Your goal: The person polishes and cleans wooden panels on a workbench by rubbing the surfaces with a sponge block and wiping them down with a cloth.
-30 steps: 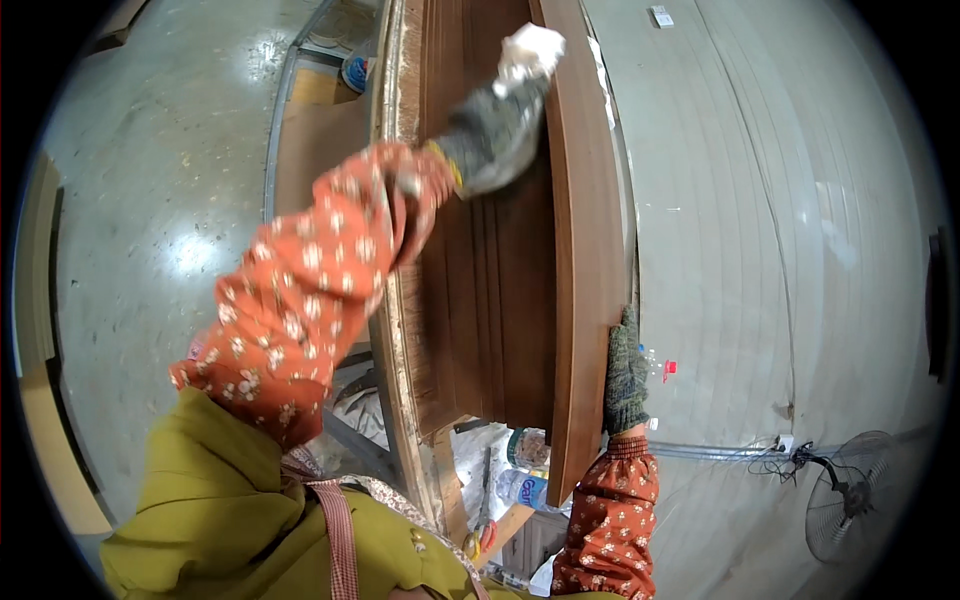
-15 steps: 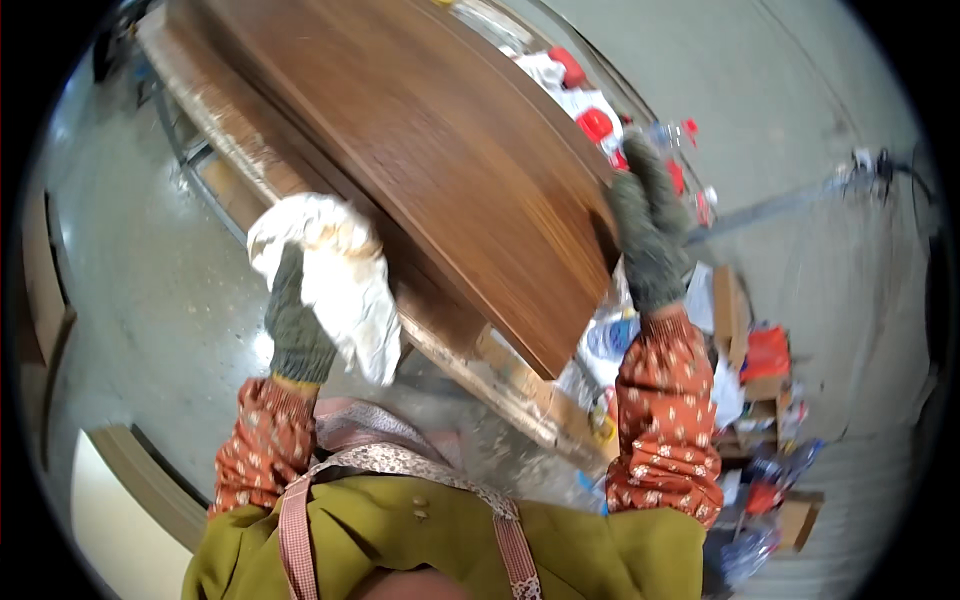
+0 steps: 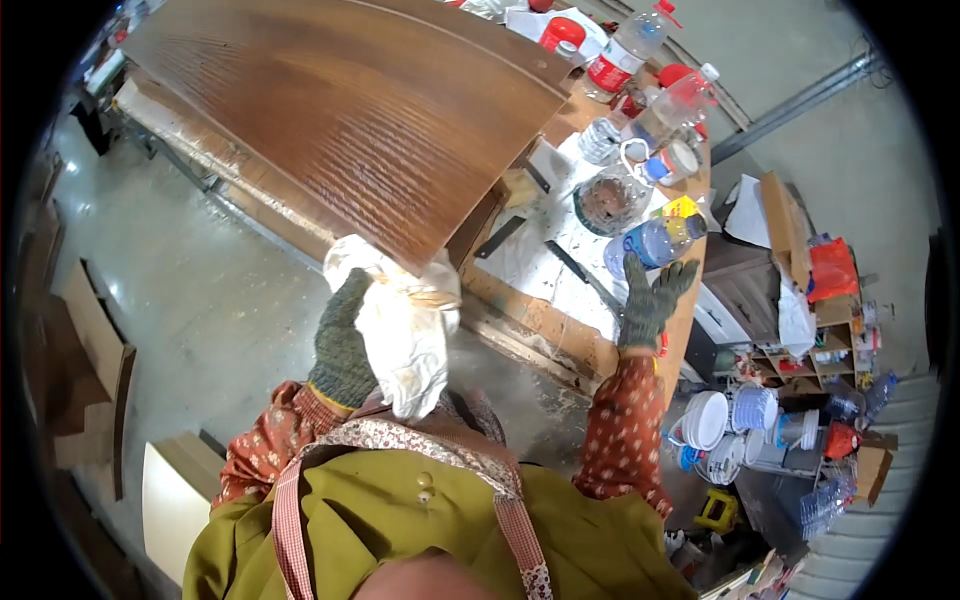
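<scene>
In a dark green knit glove, my left hand [image 3: 343, 345] grips a crumpled white cloth [image 3: 405, 335] stained yellowish in places. The cloth is beside the near corner of a brown wood-grain panel [image 3: 345, 120], whose surface shows streaky glossy marks. My right hand [image 3: 655, 300], gloved the same way, is open with fingers spread, empty, over the right part of the workbench [image 3: 540, 315]. Its fingertips are at a clear bottle with a blue label [image 3: 650, 243]; whether they touch it I cannot tell. A clear tub with brownish contents [image 3: 610, 200] stands just beyond.
Dark flat strips [image 3: 575, 265] lie on white paper beside my right hand. Farther along stand a large red-capped bottle [image 3: 630, 50] and a red-lidded container [image 3: 563, 35]. White buckets [image 3: 703, 420] and cardboard boxes are on the right, and leaning boards [image 3: 95, 370] on the left.
My right hand has left the panel's right edge and moved over the bottles on the bench. The view has shifted, showing more of the bench's right side. My left hand still holds the cloth.
</scene>
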The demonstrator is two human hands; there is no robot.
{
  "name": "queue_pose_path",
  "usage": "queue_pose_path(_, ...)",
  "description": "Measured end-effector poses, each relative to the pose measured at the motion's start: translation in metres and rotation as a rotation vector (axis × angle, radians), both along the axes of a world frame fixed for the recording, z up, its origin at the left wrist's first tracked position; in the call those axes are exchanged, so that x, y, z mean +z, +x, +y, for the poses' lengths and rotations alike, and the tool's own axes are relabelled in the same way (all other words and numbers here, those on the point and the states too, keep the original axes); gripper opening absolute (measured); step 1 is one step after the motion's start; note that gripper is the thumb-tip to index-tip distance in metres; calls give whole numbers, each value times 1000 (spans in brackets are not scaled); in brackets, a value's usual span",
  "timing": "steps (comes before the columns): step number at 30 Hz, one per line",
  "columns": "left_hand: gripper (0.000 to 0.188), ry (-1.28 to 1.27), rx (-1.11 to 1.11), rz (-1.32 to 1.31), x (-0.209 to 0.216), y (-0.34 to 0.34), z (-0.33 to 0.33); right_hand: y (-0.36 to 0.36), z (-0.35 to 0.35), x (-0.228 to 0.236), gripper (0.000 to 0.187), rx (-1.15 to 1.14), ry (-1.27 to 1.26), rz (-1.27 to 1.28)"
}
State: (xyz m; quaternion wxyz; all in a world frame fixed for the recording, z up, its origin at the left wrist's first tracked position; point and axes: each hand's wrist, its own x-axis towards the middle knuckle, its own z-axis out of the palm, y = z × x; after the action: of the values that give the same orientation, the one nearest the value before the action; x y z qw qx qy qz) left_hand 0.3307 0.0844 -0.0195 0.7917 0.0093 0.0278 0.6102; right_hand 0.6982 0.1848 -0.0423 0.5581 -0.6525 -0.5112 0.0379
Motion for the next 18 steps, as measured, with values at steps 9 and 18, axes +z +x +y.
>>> queue_pose_path(9,36,-215,-76,81,29,40,-14,18,47,8,88,115,-114,227)
queue_pose_path(18,30,-207,-113,110,26,70,-13,-34,-81,90,63,529,-105,-1087)
